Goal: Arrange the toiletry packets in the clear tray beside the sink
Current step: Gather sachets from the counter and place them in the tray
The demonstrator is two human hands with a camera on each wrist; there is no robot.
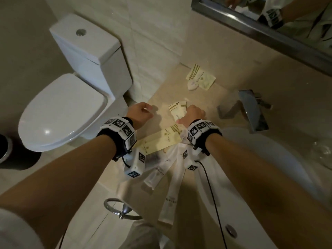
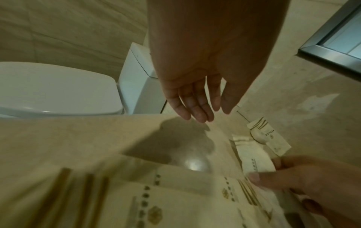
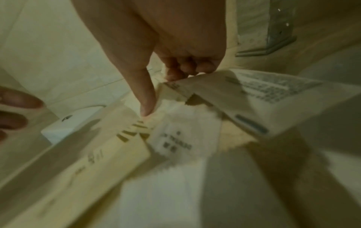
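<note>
My right hand (image 1: 193,114) grips a fanned bundle of cream and white toiletry packets (image 1: 159,143) over the beige counter (image 1: 222,90); some stick out past the fingers (image 1: 177,109). In the right wrist view the thumb (image 3: 146,95) and curled fingers pinch the packets (image 3: 185,132). My left hand (image 1: 143,109) hovers with nothing in it near the counter's left edge, fingers relaxed (image 2: 195,106). Two more packets (image 1: 200,79) lie at the back of the counter by the wall. I cannot make out the clear tray, only a glare spot (image 2: 195,165) on the counter.
A white toilet (image 1: 71,97) stands left of the counter. The chrome faucet (image 1: 251,110) and white sink basin (image 1: 269,168) are on the right, with a mirror (image 1: 269,20) above. A towel ring (image 1: 122,209) hangs below the counter's front, and a black bin (image 1: 10,153) is at far left.
</note>
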